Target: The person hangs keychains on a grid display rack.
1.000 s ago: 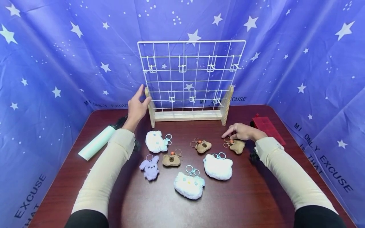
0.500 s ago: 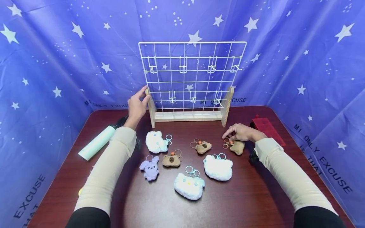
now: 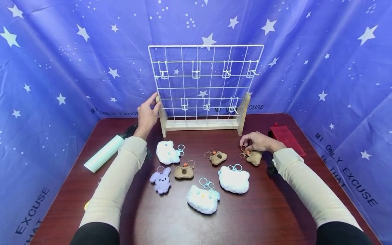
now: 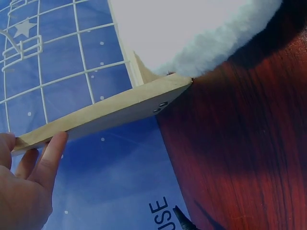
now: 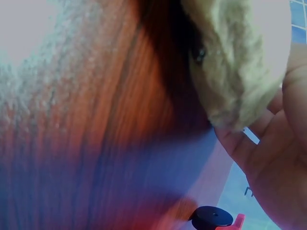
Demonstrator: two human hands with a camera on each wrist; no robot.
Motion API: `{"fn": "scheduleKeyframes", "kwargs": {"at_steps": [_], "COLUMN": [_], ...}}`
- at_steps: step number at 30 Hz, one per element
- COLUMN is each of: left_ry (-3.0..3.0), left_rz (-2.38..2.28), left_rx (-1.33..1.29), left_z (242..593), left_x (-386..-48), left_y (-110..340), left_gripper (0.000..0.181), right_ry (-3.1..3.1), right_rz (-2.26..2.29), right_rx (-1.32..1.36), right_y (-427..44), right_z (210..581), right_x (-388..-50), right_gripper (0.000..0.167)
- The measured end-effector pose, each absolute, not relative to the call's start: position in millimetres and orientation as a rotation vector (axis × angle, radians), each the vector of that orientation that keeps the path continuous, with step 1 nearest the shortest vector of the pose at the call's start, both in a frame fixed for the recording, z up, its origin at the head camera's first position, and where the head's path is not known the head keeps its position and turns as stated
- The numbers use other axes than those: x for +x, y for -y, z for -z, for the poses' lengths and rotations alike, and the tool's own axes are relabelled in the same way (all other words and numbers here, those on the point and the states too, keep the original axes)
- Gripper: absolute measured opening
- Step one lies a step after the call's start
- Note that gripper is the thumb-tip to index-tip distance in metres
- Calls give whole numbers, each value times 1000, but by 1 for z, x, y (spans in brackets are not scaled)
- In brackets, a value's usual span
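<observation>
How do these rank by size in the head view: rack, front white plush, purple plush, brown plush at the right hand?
1. Rack
2. Front white plush
3. Purple plush
4. Brown plush, partly covered by the right hand; full size unsure

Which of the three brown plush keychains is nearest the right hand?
The rightmost brown plush keychain, partly hidden by the right hand in the head view. The middle brown one and the leftmost brown one lie apart from that hand.
</observation>
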State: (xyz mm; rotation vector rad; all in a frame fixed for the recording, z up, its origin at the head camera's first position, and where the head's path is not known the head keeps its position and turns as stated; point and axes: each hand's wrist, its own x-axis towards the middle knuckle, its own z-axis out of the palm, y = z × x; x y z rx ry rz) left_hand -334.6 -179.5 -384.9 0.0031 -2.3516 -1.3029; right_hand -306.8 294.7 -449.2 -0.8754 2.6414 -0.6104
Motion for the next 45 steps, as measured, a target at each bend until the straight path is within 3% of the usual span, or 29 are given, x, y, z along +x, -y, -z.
{"fn": "scheduleKeyframes", "kwargs": {"at_steps": [10, 21, 30, 45], "left_ry": [2363, 2352, 2366, 2360], "left_rz": [1276, 1332, 1283, 1294], "left_rx": [24, 20, 11, -14], "left_z": [380, 379, 378, 383], "left_x": [-335, -336, -336, -333], "left_y": [178, 176, 174, 180], "left_gripper": [48, 48, 48, 48], "right_ry": [-2712, -2623, -2585, -2654], "right_rz": [667, 936, 1049, 1161], "right_rx": [-919, -712, -687, -767], "right_y": [-307, -316, -314, -309], "right_z": [455, 444, 435, 410], "right_x": [-309, -305, -301, -297], "right_gripper": [23, 16, 30, 30]}}
